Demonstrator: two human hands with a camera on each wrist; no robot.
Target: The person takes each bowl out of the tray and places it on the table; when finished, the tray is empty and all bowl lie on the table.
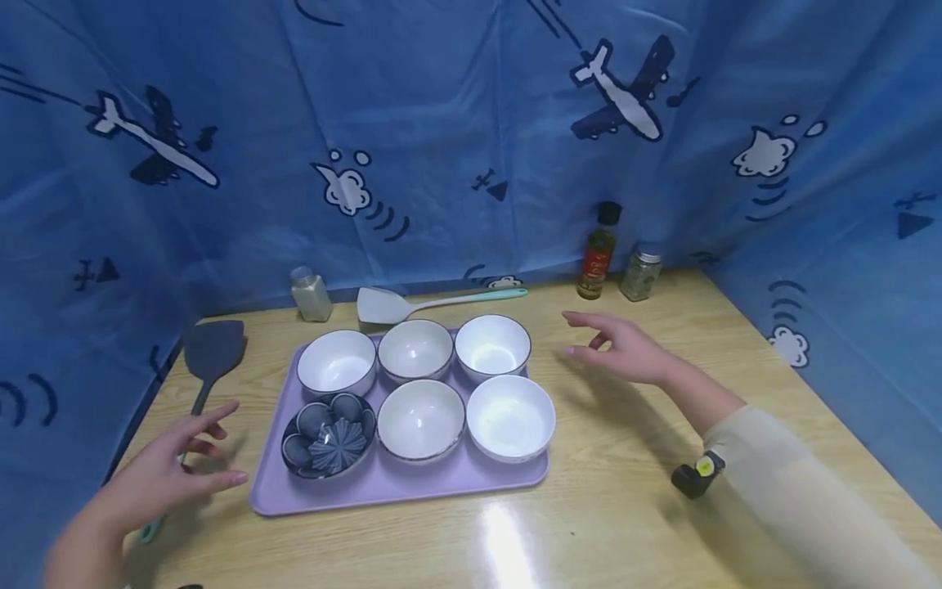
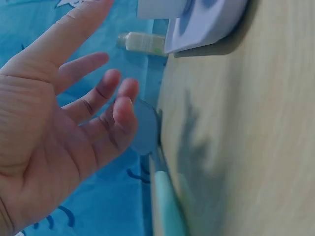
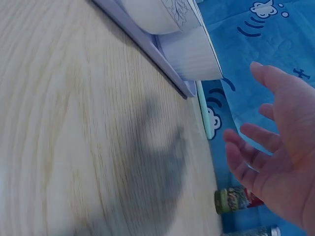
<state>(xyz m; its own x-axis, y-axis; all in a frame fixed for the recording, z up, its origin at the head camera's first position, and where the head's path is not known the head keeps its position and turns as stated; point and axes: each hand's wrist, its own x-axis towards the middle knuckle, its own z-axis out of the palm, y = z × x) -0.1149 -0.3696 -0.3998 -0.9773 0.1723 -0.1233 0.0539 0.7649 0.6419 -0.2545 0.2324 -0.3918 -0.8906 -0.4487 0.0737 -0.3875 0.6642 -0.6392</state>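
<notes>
A lilac tray (image 1: 397,491) lies on the wooden table and carries several white bowls (image 1: 420,420) and one dark blue patterned bowl (image 1: 328,434). My left hand (image 1: 172,470) hovers open left of the tray, over the handle of a dark grey spatula (image 1: 212,353); the left wrist view shows its spread fingers (image 2: 101,96) holding nothing. My right hand (image 1: 618,348) floats open to the right of the tray, fingers relaxed, empty. In the right wrist view its fingers (image 3: 256,157) hang above the table beside the tray edge (image 3: 162,59).
A light grey spatula with a mint handle (image 1: 434,304) lies behind the tray. A shaker jar (image 1: 311,294) stands at the back left. A dark-capped sauce bottle (image 1: 599,254) and a spice jar (image 1: 640,274) stand at the back right. Blue airplane-print cloth surrounds the table.
</notes>
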